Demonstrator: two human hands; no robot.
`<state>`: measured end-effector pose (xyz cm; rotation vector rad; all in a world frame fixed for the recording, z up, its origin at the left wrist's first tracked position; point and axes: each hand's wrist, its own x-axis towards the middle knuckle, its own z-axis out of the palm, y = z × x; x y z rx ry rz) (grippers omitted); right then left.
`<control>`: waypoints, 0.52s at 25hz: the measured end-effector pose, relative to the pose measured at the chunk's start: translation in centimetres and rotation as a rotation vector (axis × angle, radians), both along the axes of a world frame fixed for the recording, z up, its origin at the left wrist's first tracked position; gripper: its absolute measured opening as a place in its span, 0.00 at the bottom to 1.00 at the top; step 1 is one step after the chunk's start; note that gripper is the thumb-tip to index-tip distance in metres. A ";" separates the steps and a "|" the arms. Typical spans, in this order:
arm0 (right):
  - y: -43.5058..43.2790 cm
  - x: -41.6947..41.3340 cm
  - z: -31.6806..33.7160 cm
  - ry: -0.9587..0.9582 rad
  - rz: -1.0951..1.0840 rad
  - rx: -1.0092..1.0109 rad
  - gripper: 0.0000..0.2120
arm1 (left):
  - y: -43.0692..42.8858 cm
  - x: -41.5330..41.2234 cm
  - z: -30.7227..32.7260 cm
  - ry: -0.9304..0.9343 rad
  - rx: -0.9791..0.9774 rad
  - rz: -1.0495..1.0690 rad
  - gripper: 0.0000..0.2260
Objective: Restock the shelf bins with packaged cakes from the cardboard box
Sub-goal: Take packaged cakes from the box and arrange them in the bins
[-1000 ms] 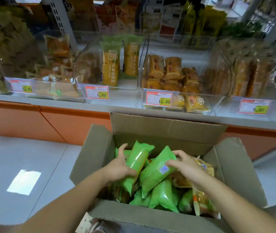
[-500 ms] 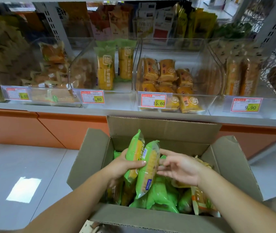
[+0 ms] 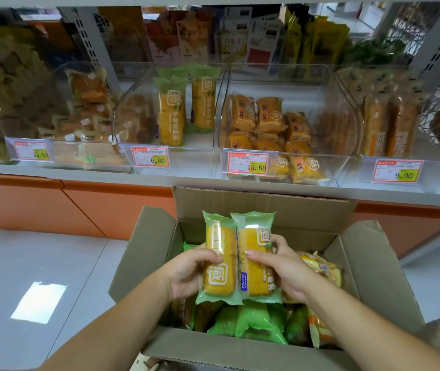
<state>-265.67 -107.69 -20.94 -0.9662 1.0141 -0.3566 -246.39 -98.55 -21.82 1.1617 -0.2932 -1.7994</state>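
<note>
An open cardboard box [image 3: 374,271] stands on the floor below the shelf, with several green-wrapped cake packs [image 3: 256,321] inside. Above it I hold two green-and-yellow cake packs upright, side by side. My left hand [image 3: 186,271] grips the left pack [image 3: 220,253]. My right hand [image 3: 280,269] grips the right pack [image 3: 253,250], thumb across its front. On the shelf straight ahead, a clear bin [image 3: 138,113] with a 6.80 price tag [image 3: 150,156] holds two upright packs of the same kind [image 3: 172,113].
Clear bins line the shelf: orange-wrapped cakes [image 3: 267,121] behind a 15.60 tag at centre right, tall packs [image 3: 390,124] behind a 9.90 tag at right, mixed pastries [image 3: 87,103] at left. Orange cabinet panels [image 3: 53,204] run below the shelf. Yellow packs [image 3: 320,266] lie at the box's right.
Both hands lifted two cake packs out of the box and turned them upright, fronts facing me. My right hand, open half a second ago, now grips the right pack.
</note>
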 end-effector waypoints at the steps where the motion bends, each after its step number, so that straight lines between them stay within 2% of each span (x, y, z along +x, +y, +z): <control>1: 0.0 0.1 0.1 -0.001 -0.006 -0.011 0.30 | 0.0 0.0 -0.2 0.001 -0.002 0.007 0.29; 4: 0.3 0.3 0.4 -0.017 0.007 -0.030 0.28 | -0.1 -0.1 0.0 -0.052 -0.009 -0.001 0.29; 8: 0.5 0.8 1.2 -0.053 0.031 -0.040 0.23 | -0.3 0.1 0.7 -0.114 -0.062 -0.050 0.35; 11: 0.3 1.4 3.1 -0.066 0.035 -0.091 0.19 | -0.3 1.0 2.8 -0.146 -0.093 -0.037 0.30; 13: 0.1 1.6 5.3 -0.047 0.046 -0.212 0.21 | -0.2 2.4 5.1 -0.246 -0.122 -0.085 0.29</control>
